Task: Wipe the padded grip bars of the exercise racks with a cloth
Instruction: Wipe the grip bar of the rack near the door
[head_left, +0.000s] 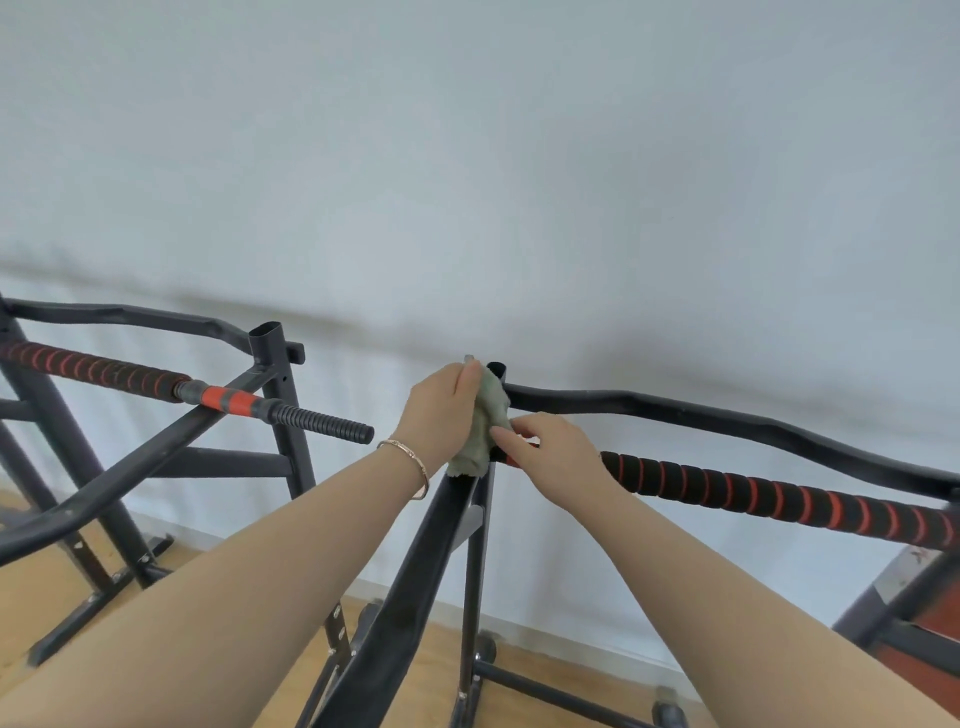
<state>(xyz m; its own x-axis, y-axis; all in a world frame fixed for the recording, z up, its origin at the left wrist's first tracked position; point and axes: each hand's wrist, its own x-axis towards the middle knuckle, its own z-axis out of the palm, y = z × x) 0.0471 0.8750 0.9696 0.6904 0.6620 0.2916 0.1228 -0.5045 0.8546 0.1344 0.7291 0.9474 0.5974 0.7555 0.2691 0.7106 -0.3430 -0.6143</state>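
A pale green cloth (485, 431) is bunched at the left end of the right rack's bar, by its upright post. My left hand (441, 410) grips the cloth from the left, a thin bracelet on its wrist. My right hand (550, 454) curls around the bar just right of the cloth, fingertips touching it. From there the black padded grip with red spiral stripes (779, 499) runs off to the right. The left rack's padded grip (98, 366) ends in a red-and-grey collar and a black ribbed tip (322, 422).
Two black steel racks stand side by side against a white wall, on a wooden floor (47, 587). A curved black bar (701, 415) runs behind the right padded grip. A slanted black frame member (410, 571) rises between my forearms.
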